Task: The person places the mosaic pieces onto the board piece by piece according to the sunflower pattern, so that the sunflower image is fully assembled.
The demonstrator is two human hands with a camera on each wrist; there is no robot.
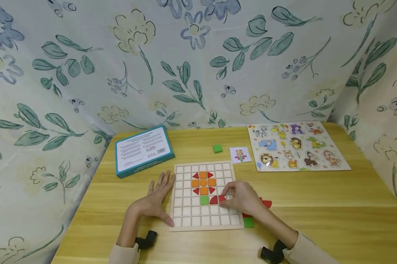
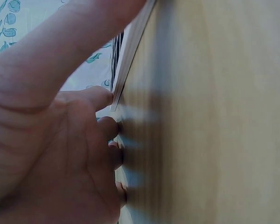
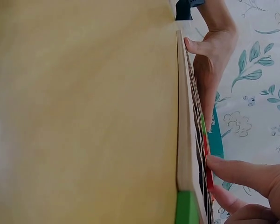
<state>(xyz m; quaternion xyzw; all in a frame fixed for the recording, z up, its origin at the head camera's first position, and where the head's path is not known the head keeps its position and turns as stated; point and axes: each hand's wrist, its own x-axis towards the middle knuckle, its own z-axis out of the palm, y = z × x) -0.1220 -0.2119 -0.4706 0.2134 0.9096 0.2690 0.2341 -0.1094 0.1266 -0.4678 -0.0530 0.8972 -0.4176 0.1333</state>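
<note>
A wooden grid board (image 1: 186,221) lies on the table. On it, orange squares surround an orange disc (image 1: 203,182), with red triangles at the corners. Below them sit a green square (image 1: 204,200) and a red quarter-circle piece (image 1: 213,200). My right hand (image 1: 242,198) pinches another red quarter-circle piece (image 1: 222,198) between thumb and finger, just right of the first. The right wrist view shows those fingertips on a red edge at the board's surface. With fingers spread, my left hand (image 1: 155,200) rests along the board's left edge, thumb at the lower corner.
Red pieces (image 1: 267,204) and a green square (image 1: 248,222) lie right of the board, partly under my right forearm. Behind stand a teal box (image 1: 144,150), a green block (image 1: 217,148), a pattern card (image 1: 240,154) and an animal puzzle board (image 1: 297,146).
</note>
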